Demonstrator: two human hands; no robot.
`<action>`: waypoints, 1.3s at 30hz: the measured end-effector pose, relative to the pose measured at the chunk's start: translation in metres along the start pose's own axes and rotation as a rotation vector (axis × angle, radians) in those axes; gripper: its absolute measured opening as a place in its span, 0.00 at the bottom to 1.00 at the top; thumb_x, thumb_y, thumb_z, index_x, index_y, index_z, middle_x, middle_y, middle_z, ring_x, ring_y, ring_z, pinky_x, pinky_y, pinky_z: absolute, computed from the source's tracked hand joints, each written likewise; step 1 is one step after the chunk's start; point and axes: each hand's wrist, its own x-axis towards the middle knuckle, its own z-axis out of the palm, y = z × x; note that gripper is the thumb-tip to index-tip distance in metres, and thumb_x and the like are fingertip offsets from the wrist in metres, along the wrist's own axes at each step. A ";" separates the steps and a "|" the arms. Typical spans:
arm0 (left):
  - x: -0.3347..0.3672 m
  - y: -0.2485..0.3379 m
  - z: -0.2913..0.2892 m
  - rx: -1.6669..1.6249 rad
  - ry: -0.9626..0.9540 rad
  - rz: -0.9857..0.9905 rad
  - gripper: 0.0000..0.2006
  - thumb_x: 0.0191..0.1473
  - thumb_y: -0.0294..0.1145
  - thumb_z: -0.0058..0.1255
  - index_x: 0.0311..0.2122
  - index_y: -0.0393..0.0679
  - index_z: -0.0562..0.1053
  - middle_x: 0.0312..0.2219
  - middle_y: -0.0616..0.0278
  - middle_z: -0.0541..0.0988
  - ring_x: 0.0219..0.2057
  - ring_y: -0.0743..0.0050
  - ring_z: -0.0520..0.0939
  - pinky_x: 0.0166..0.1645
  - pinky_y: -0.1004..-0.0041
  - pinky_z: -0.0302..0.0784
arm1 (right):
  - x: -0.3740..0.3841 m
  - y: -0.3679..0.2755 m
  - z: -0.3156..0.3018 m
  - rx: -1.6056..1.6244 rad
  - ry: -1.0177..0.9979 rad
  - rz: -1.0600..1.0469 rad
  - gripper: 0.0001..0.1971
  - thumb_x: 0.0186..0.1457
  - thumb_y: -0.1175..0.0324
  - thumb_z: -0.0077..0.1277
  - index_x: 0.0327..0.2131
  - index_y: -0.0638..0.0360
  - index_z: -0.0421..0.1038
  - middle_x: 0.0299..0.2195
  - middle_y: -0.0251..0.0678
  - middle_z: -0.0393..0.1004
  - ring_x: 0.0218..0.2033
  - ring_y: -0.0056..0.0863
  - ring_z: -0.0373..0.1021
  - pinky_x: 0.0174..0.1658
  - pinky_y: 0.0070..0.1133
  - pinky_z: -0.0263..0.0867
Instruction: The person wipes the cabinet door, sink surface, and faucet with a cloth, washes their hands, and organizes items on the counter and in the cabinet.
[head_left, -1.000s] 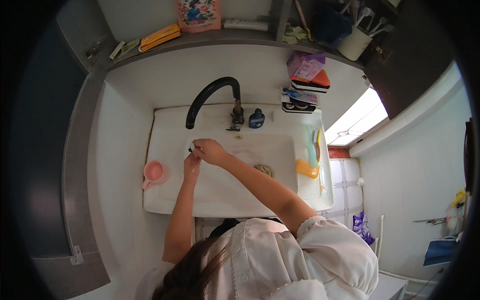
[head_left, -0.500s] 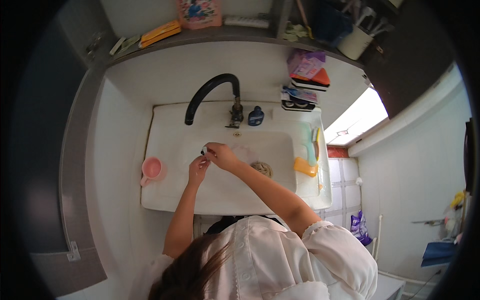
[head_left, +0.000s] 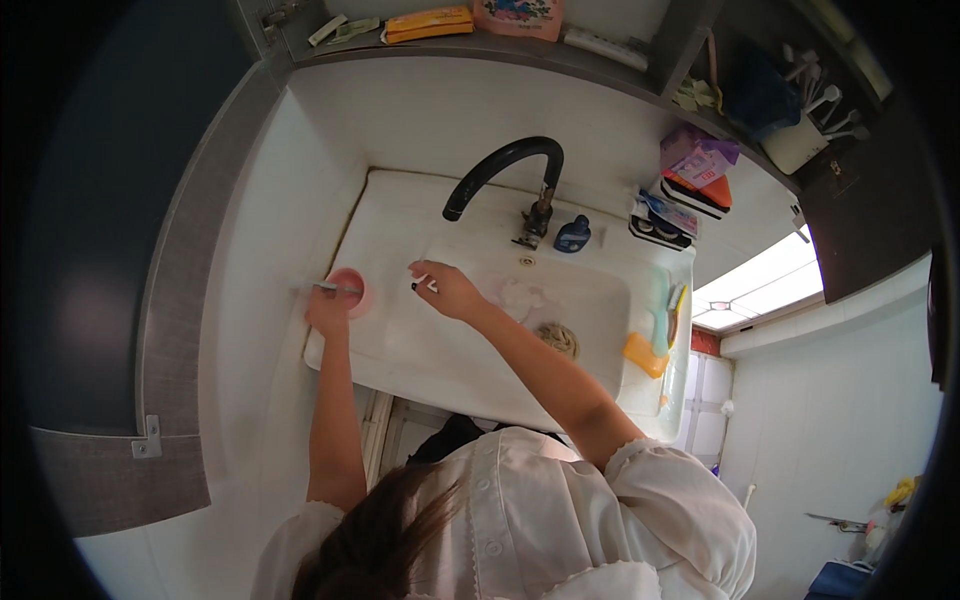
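At the sink's left side, my left hand (head_left: 328,312) is closed beside the pink cup (head_left: 357,308), its fingers at the cup's near-left rim. A thin pale stick (head_left: 340,288) lies across the cup's mouth from those fingers; its kind is too small to tell. Whether the fingers also grip the cup's handle is hidden. My right hand (head_left: 448,292) hovers over the left part of the white sink (head_left: 400,345), closed on a small white thing with a dark end (head_left: 421,284). Its kind cannot be made out. Right of this hand, a beige coiled cloth (head_left: 557,340) lies in the basin.
A black curved faucet (head_left: 510,150) rises behind the basin, with a dark blue bottle (head_left: 573,234) beside it. An orange soap dish (head_left: 646,355) and a brush (head_left: 677,312) sit on the right rim. Packets and boxes (head_left: 690,175) are stacked at the back right, below a shelf (head_left: 480,55).
My hands have come apart: the left moved left to the pink cup, while the right stays over the sink with the small white thing. The view has shifted, so the sink appears farther right.
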 end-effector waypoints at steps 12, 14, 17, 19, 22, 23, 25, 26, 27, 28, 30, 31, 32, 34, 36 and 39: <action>-0.003 0.017 0.001 0.275 -0.006 -0.073 0.12 0.39 0.39 0.46 0.27 0.41 0.67 0.21 0.59 0.72 0.26 0.66 0.73 0.31 0.67 0.62 | 0.048 -0.011 0.005 -0.167 0.036 -0.042 0.08 0.40 0.69 0.41 0.25 0.61 0.66 0.23 0.41 0.68 0.25 0.38 0.65 0.29 0.28 0.61; -0.013 0.024 0.000 0.219 0.069 -0.002 0.11 0.39 0.36 0.46 0.27 0.39 0.67 0.20 0.57 0.71 0.24 0.66 0.73 0.28 0.70 0.64 | 0.052 -0.012 0.003 -0.175 0.056 0.002 0.08 0.40 0.68 0.41 0.24 0.60 0.66 0.21 0.41 0.68 0.24 0.40 0.65 0.28 0.29 0.61; -0.050 0.050 0.013 -0.412 0.029 0.255 0.09 0.40 0.26 0.45 0.30 0.36 0.64 0.19 0.59 0.68 0.20 0.74 0.70 0.24 0.79 0.64 | 0.049 -0.008 -0.004 -0.191 0.098 0.060 0.08 0.41 0.67 0.40 0.22 0.59 0.67 0.18 0.43 0.68 0.22 0.41 0.64 0.26 0.31 0.60; -0.073 0.072 0.027 -0.581 -0.235 0.183 0.09 0.42 0.25 0.43 0.32 0.37 0.64 0.20 0.60 0.68 0.20 0.76 0.69 0.25 0.80 0.64 | 0.043 -0.001 -0.010 -0.180 0.015 0.182 0.07 0.42 0.68 0.40 0.24 0.60 0.66 0.20 0.40 0.68 0.21 0.33 0.65 0.25 0.25 0.60; -0.084 0.106 0.048 -0.826 -0.459 0.064 0.07 0.45 0.27 0.41 0.32 0.39 0.65 0.20 0.61 0.69 0.20 0.77 0.70 0.25 0.80 0.65 | 0.012 0.005 -0.022 -0.070 0.307 0.171 0.06 0.42 0.70 0.40 0.23 0.62 0.66 0.18 0.40 0.67 0.19 0.35 0.65 0.25 0.26 0.60; -0.082 0.113 0.056 -0.960 -0.568 -0.007 0.06 0.46 0.27 0.40 0.31 0.39 0.65 0.19 0.61 0.69 0.20 0.77 0.71 0.26 0.80 0.65 | 0.001 0.014 -0.031 -0.110 0.423 0.190 0.06 0.41 0.71 0.42 0.25 0.61 0.66 0.21 0.40 0.67 0.22 0.35 0.65 0.26 0.25 0.60; -0.072 0.120 0.063 -0.750 -0.647 0.078 0.06 0.46 0.27 0.39 0.30 0.38 0.66 0.18 0.63 0.70 0.19 0.79 0.70 0.24 0.81 0.66 | -0.023 0.032 -0.061 -0.238 0.643 0.204 0.12 0.38 0.74 0.46 0.32 0.62 0.63 0.29 0.43 0.65 0.30 0.38 0.63 0.32 0.28 0.59; -0.067 0.122 0.065 -0.530 -0.708 0.159 0.06 0.47 0.27 0.39 0.29 0.38 0.66 0.17 0.64 0.70 0.18 0.81 0.70 0.23 0.83 0.66 | -0.037 0.039 -0.080 -0.326 0.746 0.198 0.18 0.36 0.75 0.48 0.36 0.62 0.60 0.35 0.46 0.63 0.35 0.41 0.61 0.36 0.30 0.57; -0.062 0.127 0.065 -0.532 -0.713 0.167 0.06 0.47 0.27 0.39 0.29 0.38 0.66 0.17 0.64 0.70 0.18 0.81 0.70 0.23 0.83 0.66 | -0.048 0.051 -0.103 -0.434 0.839 0.150 0.25 0.35 0.76 0.49 0.41 0.63 0.55 0.39 0.48 0.59 0.39 0.43 0.57 0.40 0.31 0.54; -0.058 0.132 0.063 -0.422 -0.738 0.185 0.06 0.46 0.27 0.39 0.27 0.38 0.67 0.16 0.64 0.70 0.17 0.81 0.70 0.23 0.82 0.66 | -0.056 0.066 -0.125 -0.542 0.931 0.103 0.31 0.33 0.76 0.51 0.45 0.64 0.50 0.43 0.49 0.54 0.43 0.45 0.53 0.44 0.32 0.51; -0.045 0.103 0.074 -0.403 -0.776 0.089 0.09 0.43 0.34 0.42 0.27 0.40 0.69 0.16 0.62 0.73 0.18 0.74 0.73 0.25 0.77 0.67 | -0.056 0.082 -0.144 -0.742 0.943 0.291 0.36 0.29 0.74 0.54 0.46 0.64 0.48 0.44 0.46 0.54 0.45 0.42 0.52 0.45 0.28 0.53; -0.042 0.100 0.078 -0.403 -0.782 0.099 0.09 0.43 0.34 0.42 0.27 0.40 0.69 0.16 0.62 0.73 0.18 0.74 0.73 0.25 0.77 0.67 | -0.059 0.100 -0.155 -0.744 0.954 0.295 0.36 0.29 0.74 0.54 0.46 0.64 0.48 0.44 0.46 0.54 0.45 0.42 0.52 0.45 0.28 0.53; -0.041 0.098 0.080 -0.417 -0.793 0.055 0.09 0.43 0.35 0.42 0.27 0.41 0.69 0.17 0.61 0.73 0.19 0.72 0.74 0.25 0.76 0.67 | -0.061 0.120 -0.164 -0.797 0.886 0.331 0.35 0.28 0.73 0.55 0.45 0.64 0.51 0.43 0.46 0.56 0.44 0.41 0.54 0.44 0.28 0.53; -0.039 0.091 0.078 -0.425 -0.780 0.012 0.08 0.43 0.35 0.42 0.27 0.42 0.69 0.17 0.60 0.73 0.20 0.69 0.74 0.26 0.74 0.67 | -0.058 0.141 -0.174 -0.835 0.816 0.347 0.35 0.27 0.72 0.56 0.44 0.63 0.53 0.42 0.46 0.57 0.44 0.40 0.55 0.44 0.28 0.54; -0.050 0.083 0.074 -0.110 -0.689 0.288 0.08 0.42 0.36 0.44 0.28 0.45 0.68 0.19 0.60 0.73 0.22 0.63 0.74 0.27 0.71 0.68 | -0.058 0.148 -0.185 -0.556 0.628 0.268 0.27 0.28 0.71 0.54 0.39 0.63 0.60 0.33 0.45 0.65 0.36 0.38 0.62 0.39 0.27 0.58; -0.078 0.098 0.063 -0.015 -0.847 0.286 0.12 0.42 0.37 0.46 0.33 0.46 0.66 0.21 0.59 0.73 0.26 0.62 0.74 0.29 0.69 0.68 | -0.071 0.151 -0.194 -0.393 0.641 0.422 0.20 0.31 0.71 0.52 0.34 0.63 0.64 0.22 0.41 0.68 0.26 0.34 0.66 0.31 0.24 0.61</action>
